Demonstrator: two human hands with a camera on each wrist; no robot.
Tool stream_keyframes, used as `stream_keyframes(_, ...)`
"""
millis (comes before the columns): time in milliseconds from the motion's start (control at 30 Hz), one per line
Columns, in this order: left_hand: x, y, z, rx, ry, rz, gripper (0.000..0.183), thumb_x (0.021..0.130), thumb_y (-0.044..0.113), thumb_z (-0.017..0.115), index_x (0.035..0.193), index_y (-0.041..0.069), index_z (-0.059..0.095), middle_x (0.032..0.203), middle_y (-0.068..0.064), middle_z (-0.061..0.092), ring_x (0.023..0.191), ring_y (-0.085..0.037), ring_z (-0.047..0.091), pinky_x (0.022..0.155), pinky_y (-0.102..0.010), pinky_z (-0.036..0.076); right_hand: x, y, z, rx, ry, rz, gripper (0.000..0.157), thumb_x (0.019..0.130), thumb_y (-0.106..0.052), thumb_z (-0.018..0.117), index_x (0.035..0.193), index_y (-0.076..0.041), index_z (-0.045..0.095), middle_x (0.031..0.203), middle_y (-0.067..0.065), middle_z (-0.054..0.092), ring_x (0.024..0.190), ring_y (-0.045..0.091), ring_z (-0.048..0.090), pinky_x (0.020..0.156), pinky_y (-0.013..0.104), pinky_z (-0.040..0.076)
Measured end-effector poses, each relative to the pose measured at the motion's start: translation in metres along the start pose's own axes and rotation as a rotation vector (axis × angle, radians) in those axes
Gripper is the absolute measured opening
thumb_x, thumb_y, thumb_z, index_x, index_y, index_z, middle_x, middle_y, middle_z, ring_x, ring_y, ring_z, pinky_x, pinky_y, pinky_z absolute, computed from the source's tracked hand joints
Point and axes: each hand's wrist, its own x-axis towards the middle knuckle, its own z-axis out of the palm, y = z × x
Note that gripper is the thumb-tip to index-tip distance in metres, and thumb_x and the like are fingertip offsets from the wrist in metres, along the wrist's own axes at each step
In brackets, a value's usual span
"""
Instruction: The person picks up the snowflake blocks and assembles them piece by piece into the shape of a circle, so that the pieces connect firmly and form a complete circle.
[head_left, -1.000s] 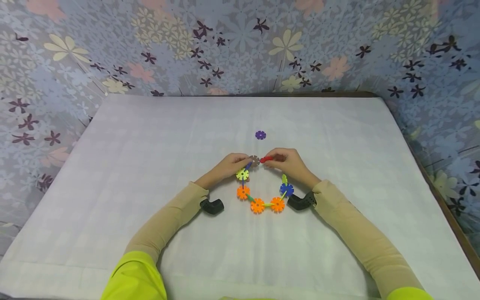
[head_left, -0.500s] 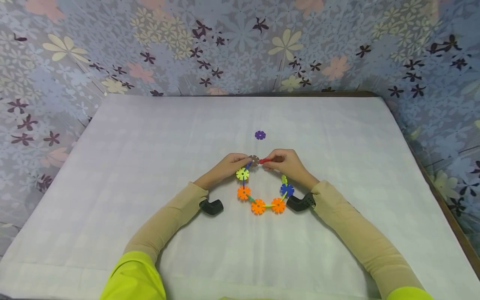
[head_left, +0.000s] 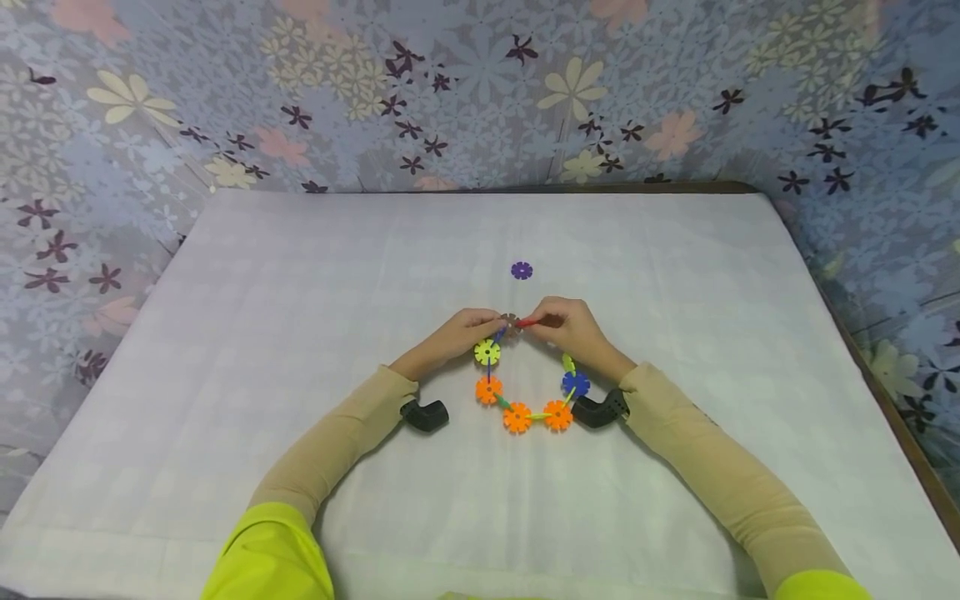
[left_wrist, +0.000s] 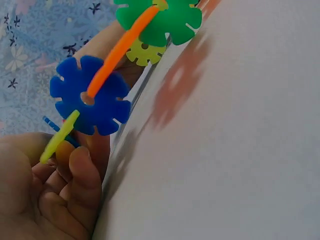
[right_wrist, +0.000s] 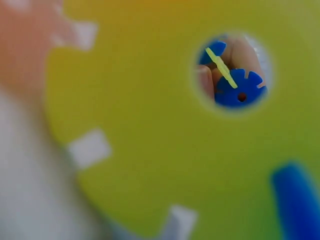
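In the head view, my left hand [head_left: 457,332] pinches one end of a curved chain of slotted plastic discs, by the brown disc [head_left: 512,328]. My right hand [head_left: 572,328] pinches a red disc [head_left: 528,322], seen edge-on, its rim meeting the brown one; how deep it sits cannot be told. From there the chain loops nearer the person: a yellow disc [head_left: 487,352], several orange discs [head_left: 517,417], a blue disc [head_left: 576,383]. Close up in the left wrist view are a blue disc [left_wrist: 107,107] and a green disc [left_wrist: 172,30]. A blurred yellow disc [right_wrist: 140,110] fills most of the right wrist view.
A loose purple disc [head_left: 522,270] lies on the white-covered table [head_left: 337,267], beyond the hands. Black curved wrist mounts [head_left: 425,416] sit below both wrists, the right one close to the chain. Flower-patterned cloth [head_left: 480,100] hangs behind the table.
My right hand has moved slightly left, bringing the red disc up against the brown disc. The loop of discs has shifted a little toward the person. The purple disc stays put.
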Motion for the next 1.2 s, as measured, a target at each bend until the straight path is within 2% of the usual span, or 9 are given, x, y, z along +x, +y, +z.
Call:
stream_keyframes(133, 0.0, 0.002, 0.003, -0.03, 0.032, -0.027, 0.025, 0.096, 0.016, 0.043, 0.075, 0.003, 0.049, 0.062, -0.002, 0.041, 0.06, -0.012, 0.038, 0.061, -0.024, 0.032, 0.004, 0.006, -0.003, -0.153, -0.03, 0.069, 0.044, 0.075, -0.006, 0.072, 0.114, 0.001, 0.055, 0.114, 0.013, 0.054, 0.102, 0.026, 0.046, 0.089, 0.04, 0.036)
stream_keyframes(200, 0.0, 0.002, 0.004, -0.048, 0.054, -0.049, 0.025, 0.095, 0.017, 0.043, 0.075, 0.004, 0.05, 0.062, -0.001, 0.042, 0.059, -0.012, 0.038, 0.061, -0.024, 0.032, 0.005, 0.009, -0.005, -0.266, -0.075, 0.081, 0.061, 0.075, -0.01, 0.071, 0.128, 0.001, 0.042, 0.131, 0.016, 0.04, 0.117, 0.031, 0.033, 0.096, 0.047, 0.025)
stream_keyframes(300, 0.0, 0.004, 0.004, -0.065, 0.091, -0.084, 0.025, 0.094, 0.018, 0.044, 0.076, 0.004, 0.052, 0.063, -0.001, 0.044, 0.058, -0.012, 0.038, 0.062, -0.025, 0.033, 0.008, 0.011, -0.006, -0.393, -0.16, 0.079, 0.071, 0.08, -0.01, 0.063, 0.137, 0.004, 0.023, 0.142, 0.02, 0.02, 0.129, 0.037, 0.009, 0.101, 0.05, 0.009)
stream_keyframes(433, 0.001, 0.005, 0.004, -0.054, 0.125, -0.12, 0.027, 0.094, 0.022, 0.044, 0.076, 0.004, 0.054, 0.066, -0.003, 0.047, 0.06, -0.013, 0.039, 0.063, -0.025, 0.034, 0.01, 0.011, -0.005, -0.496, -0.238, 0.09, 0.063, 0.087, -0.013, 0.053, 0.138, 0.004, 0.022, 0.143, 0.02, 0.018, 0.129, 0.039, 0.0, 0.101, 0.049, 0.005)
stream_keyframes(600, 0.001, 0.006, 0.004, -0.053, 0.138, -0.142, 0.029, 0.094, 0.025, 0.045, 0.082, 0.003, 0.059, 0.076, -0.003, 0.055, 0.066, -0.013, 0.043, 0.067, -0.025, 0.035, 0.01, 0.011, -0.004, -0.545, -0.214, 0.102, 0.059, 0.087, -0.015, 0.054, 0.137, 0.001, 0.028, 0.142, 0.017, 0.023, 0.129, 0.039, 0.003, 0.101, 0.051, 0.007)
stream_keyframes(767, 0.001, 0.004, 0.004, -0.038, 0.138, -0.134, 0.03, 0.094, 0.026, 0.044, 0.084, 0.002, 0.06, 0.075, -0.004, 0.054, 0.068, -0.014, 0.043, 0.067, -0.026, 0.035, 0.011, 0.009, -0.003, -0.648, -0.241, 0.057, 0.05, 0.091, -0.012, 0.043, 0.137, 0.003, 0.028, 0.142, 0.018, 0.021, 0.129, 0.041, 0.002, 0.101, 0.049, 0.002)
stream_keyframes(1000, 0.001, 0.002, 0.004, -0.035, 0.132, -0.127, 0.031, 0.094, 0.026, 0.044, 0.087, 0.002, 0.061, 0.082, -0.004, 0.057, 0.072, -0.014, 0.046, 0.07, -0.026, 0.037, 0.011, 0.01, -0.005, -0.649, -0.203, 0.049, 0.043, 0.093, -0.008, 0.036, 0.135, 0.004, 0.032, 0.141, 0.019, 0.024, 0.128, 0.042, 0.009, 0.102, 0.046, 0.004)
stream_keyframes(1100, 0.001, 0.003, 0.004, -0.035, 0.13, -0.124, 0.03, 0.094, 0.026, 0.044, 0.082, 0.002, 0.058, 0.075, -0.005, 0.052, 0.067, -0.014, 0.042, 0.066, -0.026, 0.035, 0.012, 0.014, -0.008, -0.73, -0.238, 0.058, 0.045, 0.094, -0.011, 0.035, 0.136, 0.001, 0.03, 0.142, 0.016, 0.022, 0.128, 0.042, 0.006, 0.102, 0.045, 0.001)
stream_keyframes(1200, 0.001, 0.003, 0.004, -0.045, 0.139, -0.135, 0.029, 0.094, 0.026, 0.045, 0.081, 0.004, 0.058, 0.074, -0.004, 0.052, 0.066, -0.013, 0.042, 0.065, -0.026, 0.035, 0.012, 0.016, -0.01, -0.778, -0.24, 0.043, 0.043, 0.094, -0.013, 0.037, 0.135, 0.001, 0.035, 0.139, 0.015, 0.032, 0.127, 0.04, 0.013, 0.103, 0.044, 0.003)
